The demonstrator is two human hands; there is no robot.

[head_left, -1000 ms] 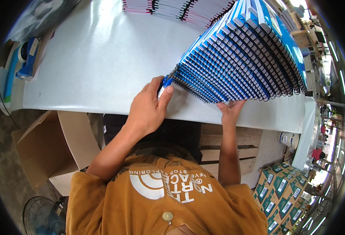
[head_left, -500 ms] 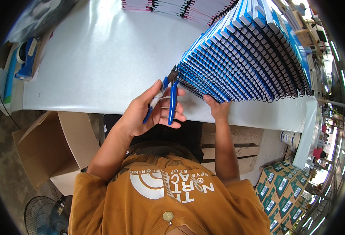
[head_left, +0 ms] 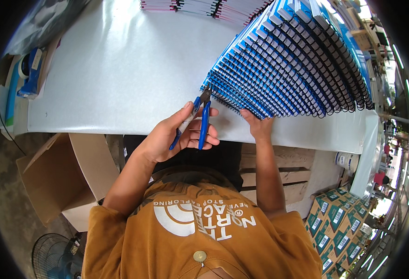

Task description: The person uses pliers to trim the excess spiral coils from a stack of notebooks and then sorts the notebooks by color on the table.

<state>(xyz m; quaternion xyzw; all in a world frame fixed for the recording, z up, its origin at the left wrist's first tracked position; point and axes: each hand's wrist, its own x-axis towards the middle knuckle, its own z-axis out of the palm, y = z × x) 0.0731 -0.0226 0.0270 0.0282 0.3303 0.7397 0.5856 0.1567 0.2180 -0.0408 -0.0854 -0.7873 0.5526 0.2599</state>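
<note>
My left hand (head_left: 172, 132) is closed around blue-handled wire cutters (head_left: 204, 118), thumb on one handle and fingers about the other. The handles are spread. The cutters' dark jaws are at the lower left corner of a tall stack of spiral notebooks (head_left: 279, 74), by the end of a binding coil. Whether the blades touch the wire is too small to tell. The notebooks have blue covers and dark coils facing me. My right hand (head_left: 260, 128) is at the stack's near lower edge, thumb stretched out beside the coils, its other fingers hidden by the notebooks.
The pale table (head_left: 121, 79) holds more bound books (head_left: 195, 7) at the far edge. A blue tape dispenser (head_left: 31, 74) and a clear plastic bag (head_left: 46, 23) are at the left. Below are an open cardboard box (head_left: 90, 162), a fan (head_left: 53, 255) and green-brown cartons (head_left: 337, 223).
The cutters' jaws have shifted slightly toward me along the corner of the stack. The right hand stays at the near edge. The whole view has moved a little.
</note>
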